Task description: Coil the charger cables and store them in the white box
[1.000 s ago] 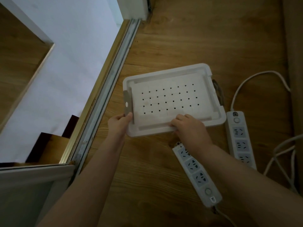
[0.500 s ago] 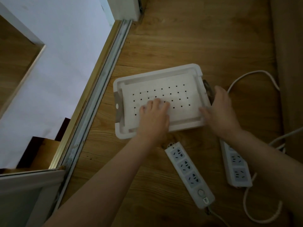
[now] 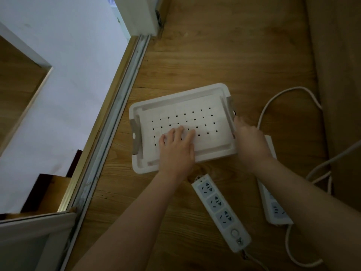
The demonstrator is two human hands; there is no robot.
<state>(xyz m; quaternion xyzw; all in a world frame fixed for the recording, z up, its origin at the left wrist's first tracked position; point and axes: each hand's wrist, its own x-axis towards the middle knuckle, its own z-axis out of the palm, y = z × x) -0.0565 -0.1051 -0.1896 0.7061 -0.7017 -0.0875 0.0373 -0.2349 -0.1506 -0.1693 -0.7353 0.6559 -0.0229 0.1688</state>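
Wood floor [image 3: 224, 55], dim light. Left hand [image 3: 176, 145] lies flat on the box [image 3: 195, 90] lid, fingers straight, grip wide. Right hand [image 3: 251, 139] is at the box's right end by the latch [image 3: 230, 106]; its fingers are mostly hidden, so I can't tell the grip. Strip [image 3: 220, 212] lies between the forearms, second strip [image 3: 275, 212] partly under the right arm. Cable [image 3: 293, 88] lies loose at right, uncoiled.

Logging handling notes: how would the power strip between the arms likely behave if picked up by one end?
The power strip looks like a rigid plastic bar, so it should lift stiffly without bending. It lies flat on the floor, so rolling seems unlikely. Its cord at the switch end would likely dangle and drag.
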